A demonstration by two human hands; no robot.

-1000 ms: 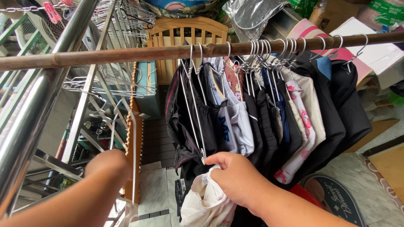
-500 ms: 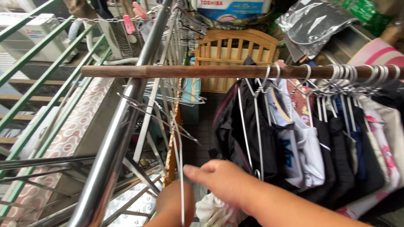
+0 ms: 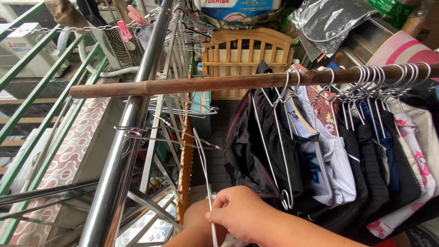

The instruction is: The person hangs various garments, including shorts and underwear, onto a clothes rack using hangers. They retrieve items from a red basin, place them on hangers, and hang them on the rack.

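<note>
Where the two forearms meet at the bottom edge, the right hand [image 3: 240, 212] is curled shut around a thin wire hanger [image 3: 203, 169], its wire rising just beside the steel rack pole [image 3: 132, 128]; the left hand [image 3: 196, 224] sits mostly hidden beneath it — I cannot tell its grip. Just beyond, dark and pale clothes [image 3: 320, 160] hang crowded on a wooden rod [image 3: 192, 84] — over a tiled floor [image 3: 215, 160]. Farther back stand a wooden crib rail [image 3: 242, 55], green railings [image 3: 32, 91] and an outdoor air-conditioner unit [image 3: 121, 45].
</note>
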